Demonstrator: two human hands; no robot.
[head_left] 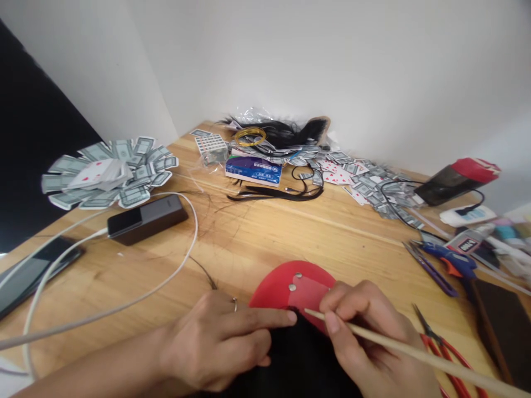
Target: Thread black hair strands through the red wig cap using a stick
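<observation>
My left hand (219, 342) lies closed on a black mass of hair or cloth (302, 359) at the near edge, its forefinger stretched toward a red rounded block (282, 287) with metal studs. My right hand (369, 342) pinches a thin wooden stick (415, 356), whose tip rests where the black material meets the red block. The stick runs off toward the lower right corner.
On the wooden table (265, 232) lie a black power bank (145, 219) with white cable, a phone (29, 273), playing cards (108, 171), a blue box (254, 169), black hair (290, 132), blue scissors (440, 265) and red-handled pliers (448, 354).
</observation>
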